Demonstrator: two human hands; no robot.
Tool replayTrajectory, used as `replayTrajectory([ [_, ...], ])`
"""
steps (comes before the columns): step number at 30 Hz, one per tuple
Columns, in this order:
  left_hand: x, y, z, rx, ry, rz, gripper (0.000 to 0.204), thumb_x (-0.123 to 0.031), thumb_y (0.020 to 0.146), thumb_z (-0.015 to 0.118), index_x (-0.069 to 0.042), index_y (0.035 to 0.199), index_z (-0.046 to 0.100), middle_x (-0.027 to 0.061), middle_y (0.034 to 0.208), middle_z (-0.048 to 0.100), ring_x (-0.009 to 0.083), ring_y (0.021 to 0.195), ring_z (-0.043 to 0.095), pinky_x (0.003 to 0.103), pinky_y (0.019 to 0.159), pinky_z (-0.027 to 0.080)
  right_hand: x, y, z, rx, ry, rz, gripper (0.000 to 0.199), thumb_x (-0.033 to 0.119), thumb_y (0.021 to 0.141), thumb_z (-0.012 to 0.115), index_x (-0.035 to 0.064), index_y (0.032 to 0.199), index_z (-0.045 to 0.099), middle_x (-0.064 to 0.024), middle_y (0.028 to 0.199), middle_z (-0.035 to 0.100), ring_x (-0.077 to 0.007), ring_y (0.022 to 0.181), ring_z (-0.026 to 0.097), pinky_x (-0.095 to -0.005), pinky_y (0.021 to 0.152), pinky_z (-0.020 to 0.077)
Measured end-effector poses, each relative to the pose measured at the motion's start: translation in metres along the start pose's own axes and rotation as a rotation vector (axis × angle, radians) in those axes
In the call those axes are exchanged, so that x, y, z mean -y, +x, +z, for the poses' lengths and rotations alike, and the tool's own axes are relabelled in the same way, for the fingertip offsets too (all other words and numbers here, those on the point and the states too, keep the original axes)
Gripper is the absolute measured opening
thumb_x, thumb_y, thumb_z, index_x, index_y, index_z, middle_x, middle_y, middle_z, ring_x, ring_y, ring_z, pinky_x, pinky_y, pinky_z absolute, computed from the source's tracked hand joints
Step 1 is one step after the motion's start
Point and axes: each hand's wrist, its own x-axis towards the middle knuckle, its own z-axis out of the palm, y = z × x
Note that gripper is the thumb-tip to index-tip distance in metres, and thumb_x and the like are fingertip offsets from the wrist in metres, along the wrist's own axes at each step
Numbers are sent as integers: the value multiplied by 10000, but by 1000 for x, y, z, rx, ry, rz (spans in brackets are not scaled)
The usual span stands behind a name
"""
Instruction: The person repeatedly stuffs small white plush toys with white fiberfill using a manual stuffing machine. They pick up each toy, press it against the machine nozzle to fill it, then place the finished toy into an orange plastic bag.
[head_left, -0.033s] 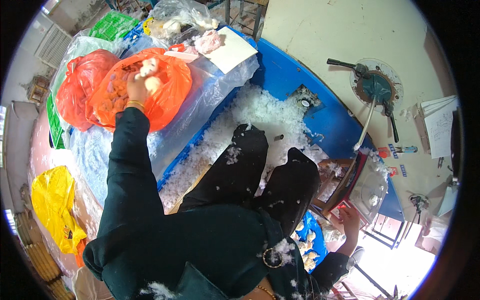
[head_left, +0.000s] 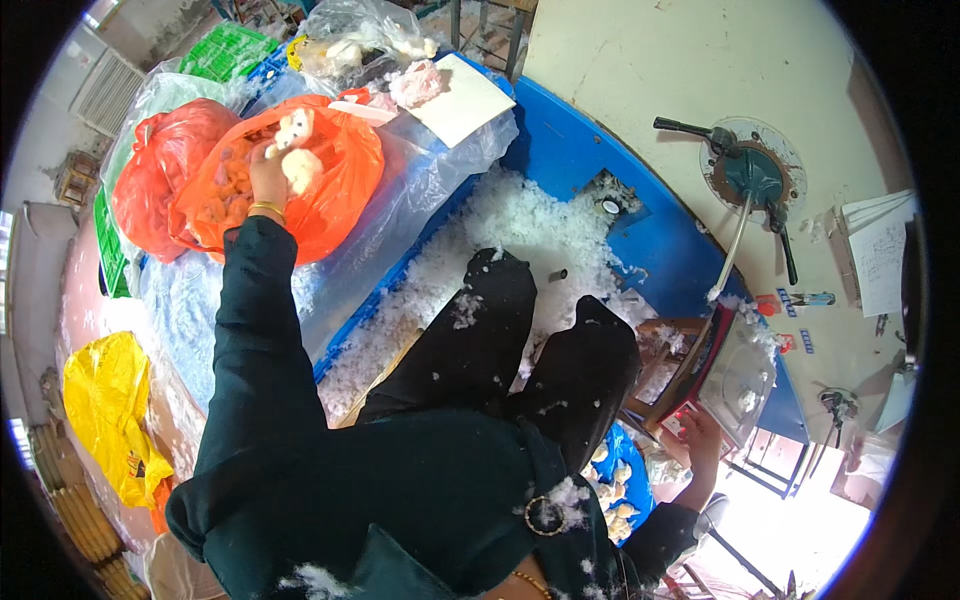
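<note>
My left hand (head_left: 268, 183) is closed on a small cream plush toy (head_left: 300, 168) with a head and a rounded body. It holds the toy over an open orange plastic bag (head_left: 350, 170). Fuzzy brown-orange pieces (head_left: 222, 180) fill the left part of that bag. Low on the right, my right hand (head_left: 699, 436) is at a wooden box or drawer beside a clear plastic container (head_left: 740, 385). Its fingers are curled at a red flat thing (head_left: 680, 415); what they grip is too small to make out.
White stuffing fluff (head_left: 450, 270) lies around my legs. A blue bag (head_left: 640, 478) of cream plush pieces is beside my right thigh. A tied red bag (head_left: 170, 170) and a white sheet (head_left: 460, 100) flank the orange bag. A machine with levers (head_left: 752, 172) stands at right.
My left hand has shifted slightly with the plush toy, which shows more upright and more fully. My right hand has barely moved.
</note>
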Motion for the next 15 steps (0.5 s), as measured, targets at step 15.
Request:
replayTrajectory([
  [15, -100, -245, 191, 1066, -460, -425, 377, 13, 804, 638, -33, 1167, 547, 88, 1018, 644, 164, 840, 657, 246, 702, 553, 250, 29, 106, 192, 613, -778, 423, 157, 819, 712, 70, 1208, 568, -74, 1071, 590, -107, 759, 592, -239, 560, 502],
])
